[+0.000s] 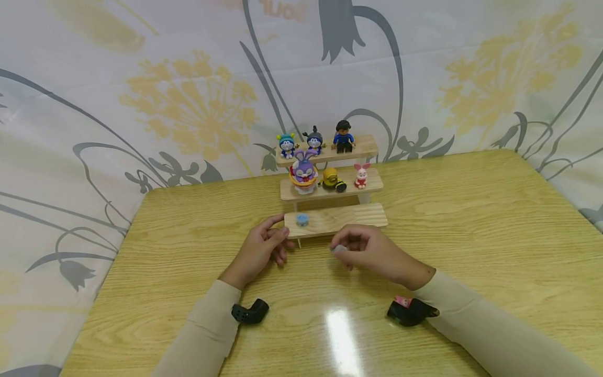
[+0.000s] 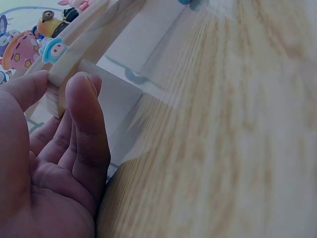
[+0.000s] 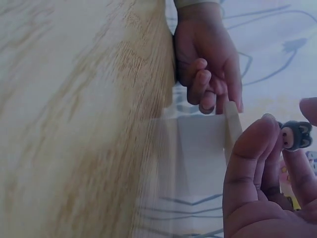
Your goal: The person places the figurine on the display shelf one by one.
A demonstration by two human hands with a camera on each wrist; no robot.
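Note:
A tiered wooden display stand (image 1: 348,219) stands at the middle of the table. At the left end of its lowest shelf, my left hand (image 1: 257,247) grips the board's edge, with thumb and fingers at the corner in the left wrist view. A small light-blue figure (image 1: 302,220) sits on that shelf near its left end. My right hand (image 1: 372,254) is in front of the same shelf, pinching a small dark-grey figure (image 3: 297,135) with a pale pink face and ears. Part of this figure is hidden by the fingertips in the head view.
On the middle shelf are a purple rabbit figure (image 1: 304,172), a yellow minion figure (image 1: 330,178) and a pink piglet figure (image 1: 361,176). The top shelf holds two blue figures and a dark-haired toy figure (image 1: 344,137). A patterned cloth (image 1: 188,31) hangs behind the table.

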